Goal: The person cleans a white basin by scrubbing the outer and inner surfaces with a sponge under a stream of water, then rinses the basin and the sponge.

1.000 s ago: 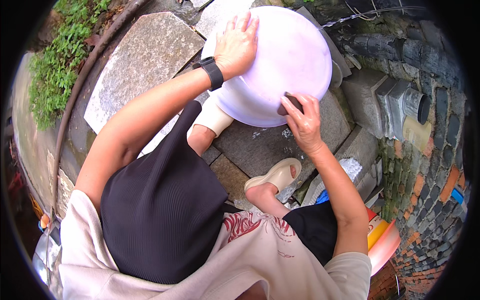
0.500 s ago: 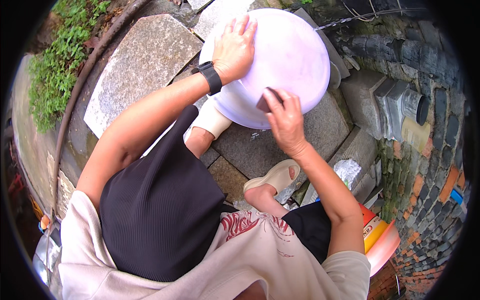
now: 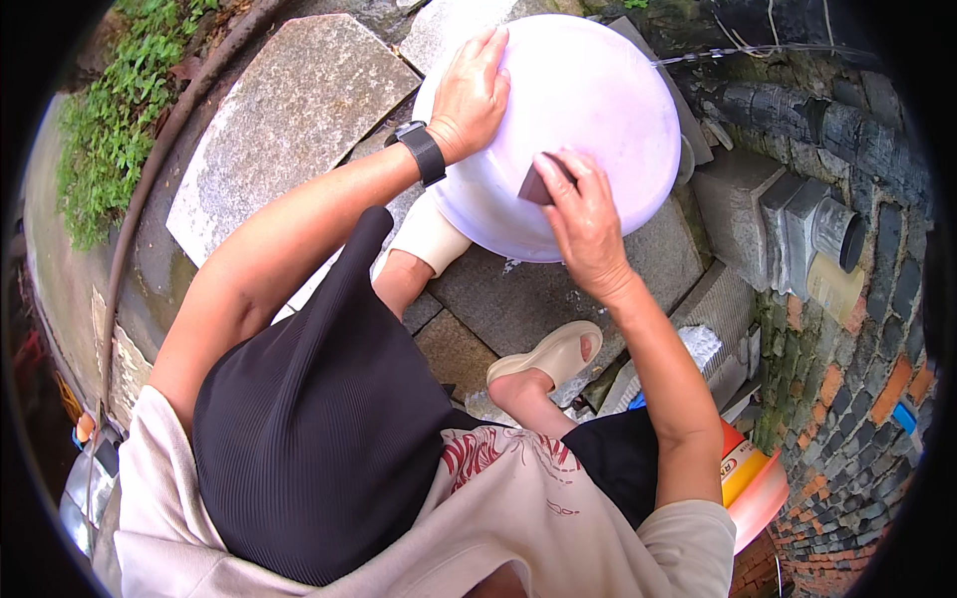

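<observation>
A large pale lilac plastic basin (image 3: pixel 598 100) stands tilted on the paving ahead of me, its flat round face toward me. My left hand (image 3: pixel 471 98) lies against the left side of the basin, fingers extended together and pointing away; a black watch is on that wrist. In my right hand (image 3: pixel 588 219) a dark brown flat scrubbing pad (image 3: pixel 539 183) is pinched between thumb and fingers. The pad presses on the lower near part of the basin. Its far side is hidden by my fingers.
Grey stone slabs (image 3: pixel 289 120) lie to the left, beside a long brown pipe (image 3: pixel 150 184) and green plants (image 3: pixel 115 130). A brick wall (image 3: pixel 877 399) rises on the right, with stacked grey blocks (image 3: pixel 738 214) at its foot. An orange-red tub (image 3: pixel 763 503) stands by my right elbow.
My right hand and the pad have moved slightly right and away across the basin. The basin appears a little farther right. My left hand keeps its place on the rim side.
</observation>
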`<state>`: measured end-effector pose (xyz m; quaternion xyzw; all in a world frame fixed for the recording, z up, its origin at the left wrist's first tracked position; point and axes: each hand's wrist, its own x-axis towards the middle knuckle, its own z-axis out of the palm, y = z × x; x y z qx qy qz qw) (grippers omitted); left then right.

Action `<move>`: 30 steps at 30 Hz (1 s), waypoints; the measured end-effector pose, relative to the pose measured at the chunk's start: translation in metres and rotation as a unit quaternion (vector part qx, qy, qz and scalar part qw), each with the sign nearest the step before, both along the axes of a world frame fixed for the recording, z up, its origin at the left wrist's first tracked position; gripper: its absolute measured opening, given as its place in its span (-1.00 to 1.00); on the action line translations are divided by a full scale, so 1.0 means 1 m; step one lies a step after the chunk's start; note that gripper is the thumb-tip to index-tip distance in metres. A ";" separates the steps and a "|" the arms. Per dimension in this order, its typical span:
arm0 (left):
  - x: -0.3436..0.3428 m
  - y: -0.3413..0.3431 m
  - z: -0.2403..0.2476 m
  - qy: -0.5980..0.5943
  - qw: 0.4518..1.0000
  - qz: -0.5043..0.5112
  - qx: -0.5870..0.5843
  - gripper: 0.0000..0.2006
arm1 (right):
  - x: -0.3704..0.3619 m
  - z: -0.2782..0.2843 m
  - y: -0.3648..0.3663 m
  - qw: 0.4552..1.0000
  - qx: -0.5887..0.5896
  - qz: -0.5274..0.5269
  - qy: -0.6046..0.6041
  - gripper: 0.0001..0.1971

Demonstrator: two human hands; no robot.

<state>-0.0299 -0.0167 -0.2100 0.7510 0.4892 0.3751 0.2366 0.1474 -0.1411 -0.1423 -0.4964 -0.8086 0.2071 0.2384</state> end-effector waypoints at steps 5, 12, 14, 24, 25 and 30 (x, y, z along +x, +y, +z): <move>0.011 -0.003 0.006 0.004 1.000 0.007 0.005 -0.50 | 0.075 -0.025 0.054 0.942 0.058 -0.279 -0.177 -0.55; 0.002 -0.010 0.003 0.018 0.997 0.064 -0.033 -0.49 | -0.020 -0.020 0.055 0.996 0.040 -0.071 -0.028 -0.51; 0.007 -0.008 0.003 0.027 0.999 0.044 -0.011 -0.48 | 0.010 -0.035 0.100 0.984 0.102 -0.119 -0.083 -0.52; -0.001 -0.011 0.005 0.025 0.997 0.035 -0.059 -0.48 | -0.052 -0.051 0.152 0.988 0.121 -0.098 0.008 -0.56; -0.004 -0.010 0.004 0.002 0.997 0.031 -0.069 -0.50 | -0.041 -0.052 0.159 0.986 0.131 -0.103 -0.028 -0.57; -0.012 -0.001 -0.010 -0.121 0.983 0.079 -0.117 -0.62 | 0.080 -0.055 0.185 0.922 0.003 -0.382 -0.061 -0.58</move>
